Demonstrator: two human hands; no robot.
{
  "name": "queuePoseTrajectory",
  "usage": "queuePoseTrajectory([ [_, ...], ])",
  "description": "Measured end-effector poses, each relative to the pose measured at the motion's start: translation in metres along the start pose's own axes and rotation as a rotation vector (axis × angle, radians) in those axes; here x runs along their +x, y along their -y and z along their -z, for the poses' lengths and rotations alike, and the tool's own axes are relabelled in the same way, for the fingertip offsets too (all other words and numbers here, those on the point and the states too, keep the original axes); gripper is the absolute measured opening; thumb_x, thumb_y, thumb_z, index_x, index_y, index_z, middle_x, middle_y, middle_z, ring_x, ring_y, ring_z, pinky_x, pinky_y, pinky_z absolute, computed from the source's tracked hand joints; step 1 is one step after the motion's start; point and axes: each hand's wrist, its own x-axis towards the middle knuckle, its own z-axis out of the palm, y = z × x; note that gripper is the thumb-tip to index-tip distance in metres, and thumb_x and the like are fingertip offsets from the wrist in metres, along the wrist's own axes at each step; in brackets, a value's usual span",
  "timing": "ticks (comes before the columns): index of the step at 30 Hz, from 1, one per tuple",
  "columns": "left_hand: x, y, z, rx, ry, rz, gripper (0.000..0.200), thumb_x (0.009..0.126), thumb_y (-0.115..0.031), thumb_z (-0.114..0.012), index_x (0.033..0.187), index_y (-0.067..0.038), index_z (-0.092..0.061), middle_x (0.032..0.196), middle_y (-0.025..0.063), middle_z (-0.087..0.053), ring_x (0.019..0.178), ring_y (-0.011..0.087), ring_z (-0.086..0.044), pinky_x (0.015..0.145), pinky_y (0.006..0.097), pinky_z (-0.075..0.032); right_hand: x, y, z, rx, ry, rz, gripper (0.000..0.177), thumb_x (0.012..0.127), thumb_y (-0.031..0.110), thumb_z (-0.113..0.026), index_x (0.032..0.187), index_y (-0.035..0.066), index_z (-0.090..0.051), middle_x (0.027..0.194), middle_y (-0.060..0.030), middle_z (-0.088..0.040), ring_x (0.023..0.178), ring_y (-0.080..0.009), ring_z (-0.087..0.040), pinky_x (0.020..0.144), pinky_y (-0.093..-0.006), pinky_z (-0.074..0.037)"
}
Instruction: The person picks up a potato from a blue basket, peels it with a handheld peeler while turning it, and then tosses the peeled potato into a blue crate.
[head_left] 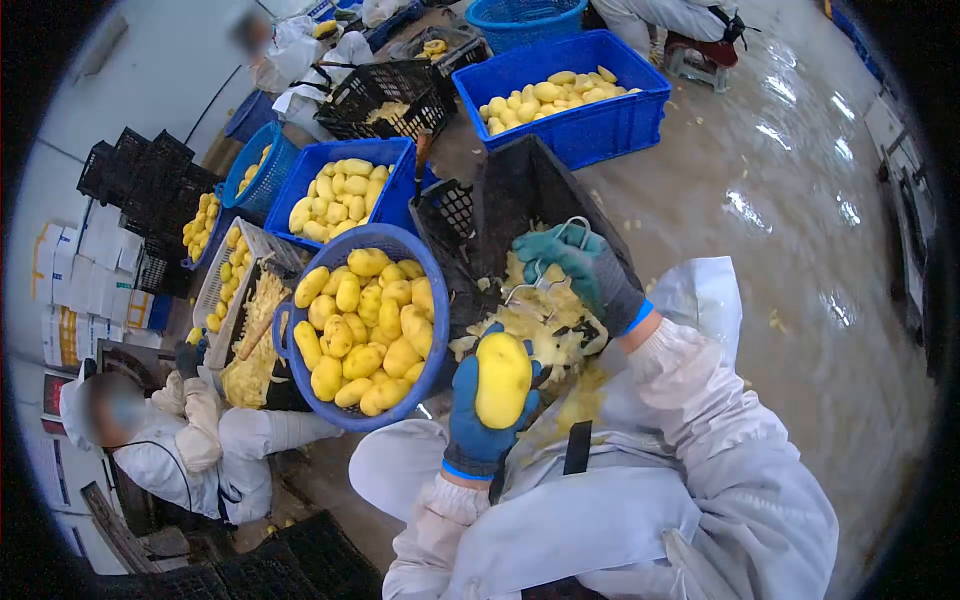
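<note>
My left hand (480, 410), in a blue glove, is wrapped round a large yellow potato (503, 380) held upright in front of my lap. My right hand (575, 262), in a teal and grey glove, is closed on a bent wire tool (540, 282) above and to the right of the potato. Under the tool, pale peelings (560, 335) lie heaped at the near end of a black crate (525, 185). Left of my hands, a round blue basket (437, 280) holds several yellow potatoes.
Blue bins (600, 132) of potatoes stand beyond. A black crate (345, 115) holds peelings. At the left, a co-worker in white (190, 450) sits by a pale crate (265, 240). Another person (290, 60) is at the top left. Wet floor (760, 230) spreads right.
</note>
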Motion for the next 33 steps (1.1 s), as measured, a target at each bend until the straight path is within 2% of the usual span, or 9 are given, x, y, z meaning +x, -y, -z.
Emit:
queuePoseTrajectory([
  [7,0.005,0.001,0.005,-0.725,-0.002,0.368,0.038,0.097,-0.015,-0.054,0.131,-0.001,-0.045,0.121,0.0116,-0.056,0.113,0.0232,-0.056,0.094,0.0376,-0.049,-0.003,0.002,-0.003,0.592,-0.126,-0.459,0.031,0.096,0.02,-0.051,0.107,-0.003,-0.068,0.093,-0.0093,-0.068,0.081,-0.0146,-0.063,0.076,-0.0297,-0.051],
  [12,0.008,0.013,0.01,-0.041,0.033,0.138,0.054,0.099,-0.04,-0.046,0.143,-0.009,-0.038,0.123,0.009,-0.058,0.105,0.0208,-0.06,0.079,0.0334,-0.055,-0.017,0.017,-0.028,0.624,-0.077,-0.321,0.031,0.097,0.021,-0.05,0.108,-0.002,-0.068,0.091,-0.0087,-0.068,0.083,-0.0147,-0.063,0.076,-0.03,-0.051],
  [14,0.009,0.011,0.012,-0.604,-0.021,0.401,0.053,0.1,-0.038,-0.046,0.143,-0.009,-0.038,0.123,0.0092,-0.057,0.106,0.0206,-0.059,0.079,0.0321,-0.055,-0.014,0.001,-0.017,0.516,-0.096,-0.295,0.032,0.097,0.022,-0.051,0.109,-0.002,-0.067,0.092,-0.009,-0.068,0.084,-0.0152,-0.063,0.077,-0.0305,-0.051],
  [17,0.01,0.008,0.014,-0.598,0.034,0.32,0.052,0.1,-0.036,-0.045,0.143,-0.008,-0.037,0.122,0.0091,-0.057,0.106,0.0203,-0.059,0.08,0.0313,-0.054,-0.007,0.015,-0.002,0.67,-0.154,-0.42,0.034,0.097,0.024,-0.051,0.109,-0.004,-0.066,0.097,-0.0104,-0.068,0.088,-0.0157,-0.063,0.083,-0.0316,-0.05],
  [21,0.012,0.026,0.017,0.097,0.115,0.013,0.053,0.101,-0.038,-0.042,0.143,-0.006,-0.037,0.125,0.0094,-0.056,0.106,0.0203,-0.059,0.082,0.0321,-0.053,-0.02,0.001,-0.026,0.514,-0.09,-0.33,0.035,0.098,0.023,-0.049,0.109,-0.005,-0.065,0.098,-0.0111,-0.068,0.089,-0.0175,-0.063,0.084,-0.0329,-0.049],
  [23,0.008,0.012,0.015,-0.41,0.029,0.283,0.054,0.101,-0.039,-0.041,0.143,-0.006,-0.037,0.125,0.0093,-0.056,0.105,0.0205,-0.059,0.083,0.0326,-0.053,-0.022,-0.026,-0.01,0.413,-0.141,-0.323,0.035,0.098,0.023,-0.048,0.109,-0.005,-0.065,0.097,-0.0117,-0.068,0.088,-0.0181,-0.064,0.084,-0.0325,-0.049],
  [28,0.011,0.017,0.01,-0.354,-0.063,0.239,0.058,0.099,-0.041,-0.044,0.144,-0.006,-0.035,0.127,0.0095,-0.055,0.104,0.0199,-0.059,0.082,0.0339,-0.053,-0.015,0.036,-0.036,0.876,-0.064,-0.421,0.033,0.098,0.023,-0.049,0.107,-0.004,-0.066,0.088,-0.0095,-0.068,0.081,-0.016,-0.063,0.079,-0.0313,-0.049],
  [29,0.011,0.013,0.011,-0.376,-0.033,0.242,0.058,0.099,-0.041,-0.045,0.144,-0.006,-0.035,0.127,0.0096,-0.055,0.104,0.0199,-0.059,0.082,0.0337,-0.053,-0.017,0.001,-0.035,0.458,-0.061,-0.085,0.032,0.097,0.023,-0.051,0.106,-0.003,-0.066,0.089,-0.0082,-0.068,0.081,-0.0143,-0.063,0.079,-0.0306,-0.05],
  [33,0.01,0.001,0.016,-0.334,0.011,0.22,0.059,0.098,-0.041,-0.046,0.144,-0.006,-0.035,0.129,0.0094,-0.054,0.105,0.0212,-0.059,0.083,0.0336,-0.053,-0.011,0.002,0.006,0.695,-0.408,-0.473,0.034,0.096,0.025,-0.052,0.107,-0.003,-0.068,0.097,-0.0097,-0.07,0.087,-0.0167,-0.065,0.085,-0.0341,-0.051],
])
